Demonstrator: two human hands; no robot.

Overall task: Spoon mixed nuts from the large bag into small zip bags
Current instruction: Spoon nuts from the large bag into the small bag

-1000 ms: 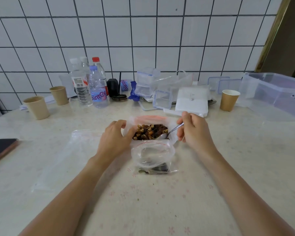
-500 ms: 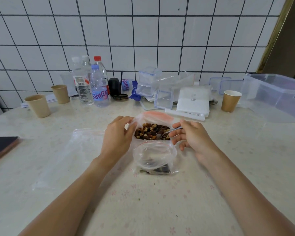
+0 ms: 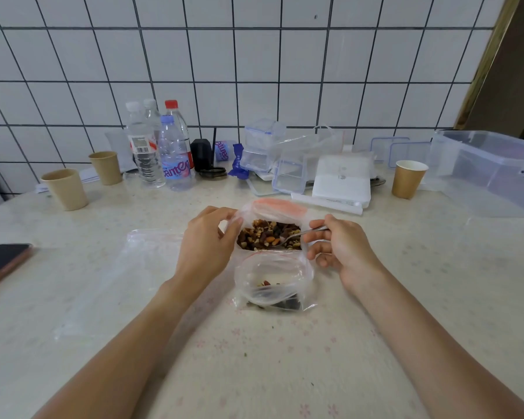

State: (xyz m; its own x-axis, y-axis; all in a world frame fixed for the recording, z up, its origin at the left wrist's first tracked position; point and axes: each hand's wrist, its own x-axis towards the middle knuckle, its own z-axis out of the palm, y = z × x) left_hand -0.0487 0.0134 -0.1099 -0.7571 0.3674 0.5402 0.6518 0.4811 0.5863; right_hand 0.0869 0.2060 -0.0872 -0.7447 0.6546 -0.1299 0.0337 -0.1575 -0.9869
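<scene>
A: Versus half a second back? Your right hand (image 3: 344, 252) has dropped a bit and tipped the thin metal spoon (image 3: 297, 234), so its bowl now sits down among the mixed brown nuts (image 3: 268, 234). Before, it was higher, at the bag's right edge.

B: Left side?

A: Your left hand (image 3: 208, 240) has barely moved. Thumb and fingers pinch the left rim of the large clear plastic bag with the orange-pink strip (image 3: 280, 207), holding its mouth open.

B: Right hand grip?

A: Thumb and forefinger pinch the spoon handle; the other fingers are loosely curled below.

B: Small bag?

A: The small clear zip bag (image 3: 273, 279) stands open on the pale speckled table (image 3: 285, 373), touching the near side of the large bag. A few nuts are at its bottom. It hasn't moved.

B: Any text?

A: The clear water bottle with the pale blue cap (image 3: 174, 158) has a label reading roughly "Ganten". The other bottle labels are too small to read.
</scene>
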